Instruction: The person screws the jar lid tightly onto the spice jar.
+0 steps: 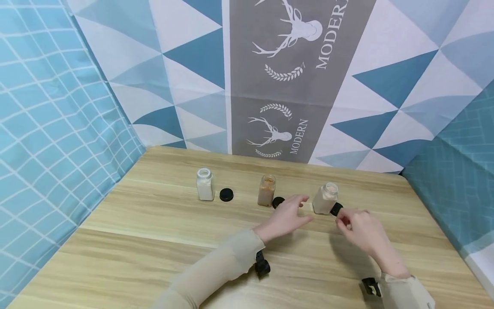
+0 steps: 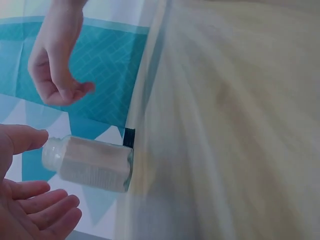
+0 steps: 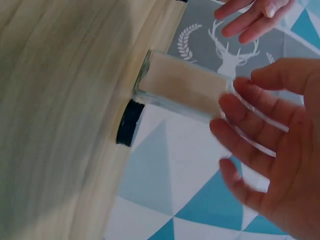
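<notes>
On the right side of the wooden table, an uncapped square glass jar point(image 1: 325, 202) of pale powder stands upright, its black lid point(image 1: 336, 209) lying beside it. My left hand point(image 1: 284, 218) hovers to the left of this jar, thumb and fingers apart with nothing between them. In the left wrist view, the left fingers point(image 2: 52, 212) are spread near the jar's mouth. My right hand point(image 1: 362, 229) is in front and to the right of the jar, close to the lid. Its fingers point(image 3: 250, 120) are loosely bent and hold nothing; they overlap the jar's neck in the right wrist view.
At the table's middle stands an uncapped jar of brownish powder point(image 1: 266, 193), with a black lid point(image 1: 278, 201) partly behind my left hand. Farther left are an uncapped jar of white powder point(image 1: 205, 188) and its black lid point(image 1: 226, 194). A patterned cloth point(image 1: 200, 116) hangs behind.
</notes>
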Available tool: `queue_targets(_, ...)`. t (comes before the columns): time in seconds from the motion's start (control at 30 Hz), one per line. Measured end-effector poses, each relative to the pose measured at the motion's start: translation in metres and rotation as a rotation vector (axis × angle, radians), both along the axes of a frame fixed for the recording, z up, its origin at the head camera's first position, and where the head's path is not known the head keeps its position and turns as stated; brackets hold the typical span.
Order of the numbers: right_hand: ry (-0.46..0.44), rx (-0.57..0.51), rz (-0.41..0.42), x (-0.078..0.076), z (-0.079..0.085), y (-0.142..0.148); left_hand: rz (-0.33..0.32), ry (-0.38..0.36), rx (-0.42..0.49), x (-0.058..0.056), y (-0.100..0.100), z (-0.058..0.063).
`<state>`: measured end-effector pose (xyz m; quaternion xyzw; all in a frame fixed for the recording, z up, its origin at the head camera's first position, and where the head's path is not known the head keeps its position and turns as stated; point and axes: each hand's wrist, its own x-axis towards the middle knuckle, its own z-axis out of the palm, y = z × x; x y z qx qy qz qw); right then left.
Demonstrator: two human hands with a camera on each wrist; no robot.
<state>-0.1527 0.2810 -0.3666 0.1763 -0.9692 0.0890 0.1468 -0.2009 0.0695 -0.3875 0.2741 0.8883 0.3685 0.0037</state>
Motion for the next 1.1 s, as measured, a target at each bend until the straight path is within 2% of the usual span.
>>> queue_targets(0.13, -0.059, -0.041, -0.074, -0.007, 0.000, 0.008, 0.034, -0.008, 0.009, -0.006, 0.013, -0.001)
queue_targets(0.27, -0.106, -0.060, -0.106, -0.012, -0.002, 0.013, 0.061, -0.023, 0.001, -0.012, 0.022, -0.004)
queue_targets(0.67, -0.125, -0.133, -0.131, -0.022, -0.004, 0.021, 0.100, -0.005, 0.008, -0.020, 0.038, -0.003)
queue_targets(0.87, -0.198, -0.158, -0.166, -0.025, -0.007, 0.023, 0.118, -0.075, 0.047, -0.021, 0.046, -0.008)
queue_targets(1.1, -0.262, -0.152, -0.131, -0.039, -0.011, 0.024, 0.154, -0.115, 0.065, -0.024, 0.050, -0.010)
